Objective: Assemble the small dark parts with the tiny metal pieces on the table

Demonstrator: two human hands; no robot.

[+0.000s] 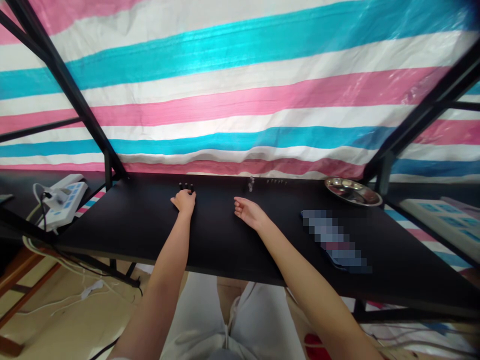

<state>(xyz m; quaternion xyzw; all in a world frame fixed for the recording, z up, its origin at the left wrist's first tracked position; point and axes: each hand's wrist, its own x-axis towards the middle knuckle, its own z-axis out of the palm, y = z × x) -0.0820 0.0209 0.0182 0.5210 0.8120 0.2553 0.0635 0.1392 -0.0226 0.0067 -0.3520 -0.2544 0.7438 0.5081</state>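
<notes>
My left hand (184,201) rests low over the black table, palm down. Its fingers are bent and partly hidden behind the back of the hand. Three short dark peg-like pieces (186,186) stand just beyond its fingertips; whether the hand touches one is unclear. My right hand (247,212) is turned on its side above the table, fingers curled in toward the thumb, and anything between them is too small to see. Beyond it is a small cluster of shiny metal pieces (251,184). To the right of that cluster runs a row of several tiny metal pieces (276,181).
A round steel dish (353,192) sits at the table's back right. In front of it lies a blurred-out, phone-like flat object (333,240). White power strips (67,202) with cables are at the left. Black frame bars (75,100) and a striped plastic sheet (240,90) close off the back.
</notes>
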